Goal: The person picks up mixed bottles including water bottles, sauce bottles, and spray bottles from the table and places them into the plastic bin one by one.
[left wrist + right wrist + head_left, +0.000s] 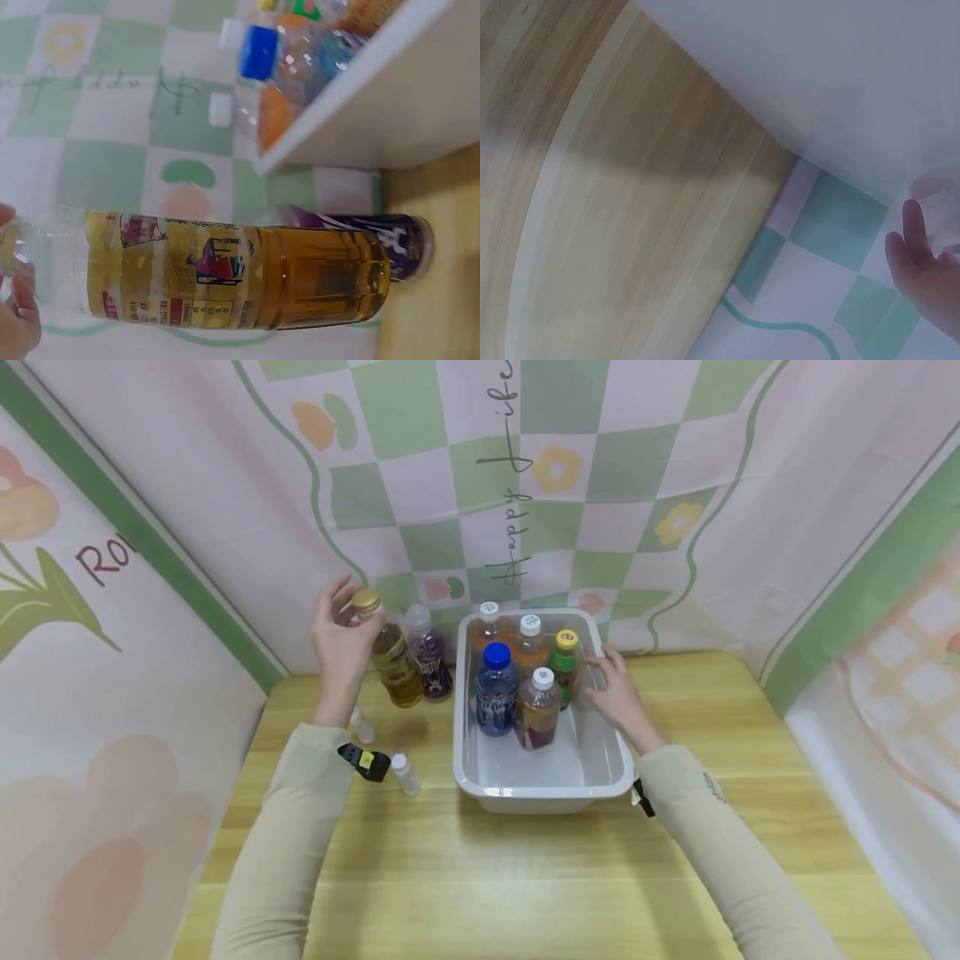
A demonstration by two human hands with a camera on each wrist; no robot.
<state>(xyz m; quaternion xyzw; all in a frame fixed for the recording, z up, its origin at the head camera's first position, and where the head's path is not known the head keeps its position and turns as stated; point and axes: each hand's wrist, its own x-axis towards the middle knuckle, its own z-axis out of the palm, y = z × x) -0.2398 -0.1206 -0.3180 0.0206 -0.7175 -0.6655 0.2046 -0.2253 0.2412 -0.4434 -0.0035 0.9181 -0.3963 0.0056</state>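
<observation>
My left hand (341, 639) grips a clear bottle (395, 668) of amber drink near its gold cap, left of the white plastic bin (543, 792). In the left wrist view the bottle's yellow label (172, 270) faces the camera, with fingers around the neck. Right behind it stands a purple bottle (431, 664) with a clear cap. At the bin's right rim is my right hand (618, 697), its fingers loosely extended. Inside the bin stand a blue-capped bottle (496, 697), a white-capped bottle of reddish drink (538, 714), a yellow-capped green bottle (563, 664) and orange-drink bottles (531, 647).
Two small white-capped bottles, one upper (362, 725) and one lower (406, 775), are on the wooden table (480, 893) near my left forearm. A checked cloth (510, 485) hangs right behind the table's far edge, with printed cloth on both sides.
</observation>
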